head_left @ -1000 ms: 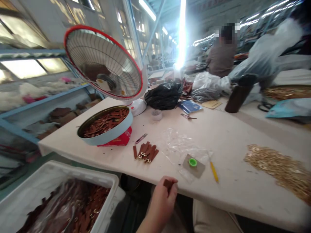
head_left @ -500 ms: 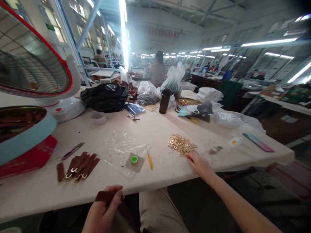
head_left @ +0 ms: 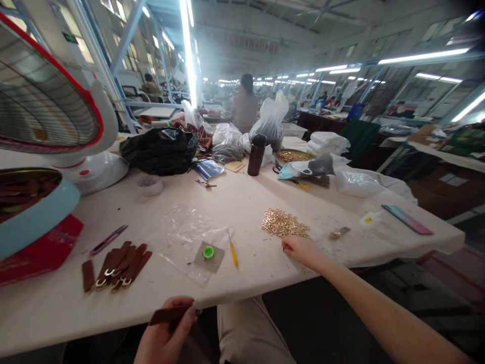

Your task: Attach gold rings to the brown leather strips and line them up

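My left hand (head_left: 163, 336) sits below the table's front edge and pinches a brown leather strip (head_left: 169, 314). My right hand (head_left: 301, 249) rests on the table (head_left: 246, 202) with its fingertips closed at the near edge of a pile of gold metal rings (head_left: 283, 223); whether a ring is between the fingers is too small to tell. A bunch of brown strips with rings (head_left: 117, 266) lies to the left on the table.
A round tin of strips (head_left: 26, 212) on a red box and a fan (head_left: 49, 111) stand at left. Clear plastic, a green cap (head_left: 208, 251), a yellow tool (head_left: 233, 251), purple snips (head_left: 108, 238), a dark bottle (head_left: 256, 154) and bags lie about. A person sits at the far end.
The view swung right from the bin and tin to the ring pile. My right hand reached to the rings and has drawn slightly back. My left hand kept the strip.
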{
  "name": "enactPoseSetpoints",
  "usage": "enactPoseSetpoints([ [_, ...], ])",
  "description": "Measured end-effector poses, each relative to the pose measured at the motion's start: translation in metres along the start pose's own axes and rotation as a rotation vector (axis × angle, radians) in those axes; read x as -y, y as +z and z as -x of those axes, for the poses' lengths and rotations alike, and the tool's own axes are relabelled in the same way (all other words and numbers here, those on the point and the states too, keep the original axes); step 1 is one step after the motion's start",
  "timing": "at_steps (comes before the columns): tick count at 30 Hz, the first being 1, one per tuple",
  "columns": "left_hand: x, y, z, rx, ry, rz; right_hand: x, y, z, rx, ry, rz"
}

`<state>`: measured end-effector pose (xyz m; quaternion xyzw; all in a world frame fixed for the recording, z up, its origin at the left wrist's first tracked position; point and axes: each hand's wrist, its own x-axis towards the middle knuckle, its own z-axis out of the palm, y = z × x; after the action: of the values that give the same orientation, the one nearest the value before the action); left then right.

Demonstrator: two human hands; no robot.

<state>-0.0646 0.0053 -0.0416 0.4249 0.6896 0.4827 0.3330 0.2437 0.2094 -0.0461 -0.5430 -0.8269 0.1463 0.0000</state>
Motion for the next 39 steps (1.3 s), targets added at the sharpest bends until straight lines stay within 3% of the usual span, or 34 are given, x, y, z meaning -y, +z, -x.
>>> enactPoseSetpoints([
  [5, -0.008, 0.011, -0.003, 0.121, -0.013, 0.054, 0.014, -0.011, 0.008, -0.031, -0.008, -0.173],
  [9, -0.036, 0.019, -0.002, 0.192, -0.066, 0.213, 0.059, -0.012, 0.04, -0.043, -0.091, -0.418],
  [10, -0.045, 0.022, -0.002, 0.211, -0.082, 0.268, 0.073, -0.011, 0.049, -0.032, -0.118, -0.525],
  [12, -0.059, 0.031, -0.002, 0.199, -0.122, 0.4, 0.104, -0.007, 0.065, 0.061, -0.123, -1.042],
  [14, -0.066, 0.039, 0.001, 0.169, -0.167, 0.531, 0.132, -0.001, 0.076, 0.166, -0.096, -1.404],
  [17, -0.067, 0.044, 0.009, 0.152, -0.27, 0.668, 0.161, 0.009, 0.085, 0.261, -0.065, -1.716],
  [20, -0.064, 0.042, 0.018, 0.178, -0.376, 0.776, 0.173, 0.018, 0.088, 0.357, -0.028, -1.872],
  [23, -0.061, 0.039, 0.022, 0.191, -0.4, 0.824, 0.175, 0.024, 0.09, 0.406, 0.04, -1.894],
  [26, -0.058, 0.037, 0.024, 0.164, -0.339, 0.768, 0.174, 0.026, 0.091, 0.304, 0.043, -1.776],
  [29, -0.055, 0.037, 0.025, 0.118, -0.283, 0.682, 0.174, 0.025, 0.092, 0.194, -0.004, -1.574],
  [39, -0.046, 0.035, 0.019, 0.087, -0.126, 0.338, 0.177, 0.026, 0.089, 0.121, -0.156, -1.282],
])
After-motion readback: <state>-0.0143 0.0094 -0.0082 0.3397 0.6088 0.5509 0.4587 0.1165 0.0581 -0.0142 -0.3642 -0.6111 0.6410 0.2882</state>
